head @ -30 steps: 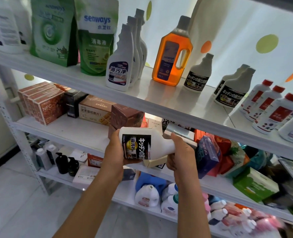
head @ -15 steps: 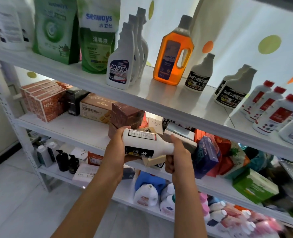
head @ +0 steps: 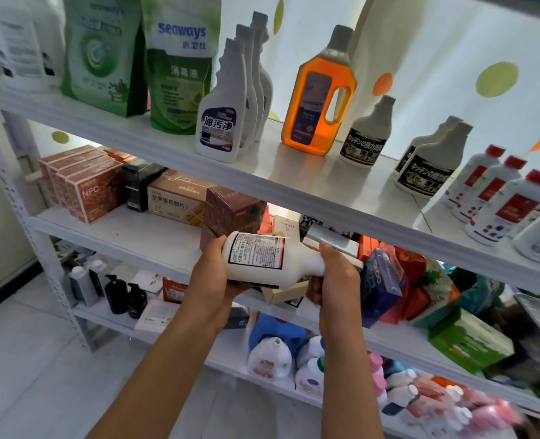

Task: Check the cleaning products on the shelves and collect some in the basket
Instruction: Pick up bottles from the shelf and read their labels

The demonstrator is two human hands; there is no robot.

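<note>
Head view, frame middle: white bottle (head: 271, 261) held sideways, base gripped by left hand (head: 213, 274), neck by right hand (head: 338, 277).

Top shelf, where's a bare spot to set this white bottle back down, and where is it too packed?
On the top shelf, one bare patch lies between the orange bottle and the black-label bottle, running to the front edge. Another lies between that bottle and the black-label pair. It is crowded at the green pouches and the red-capped bottles. Both hands hold the white bottle.
</note>
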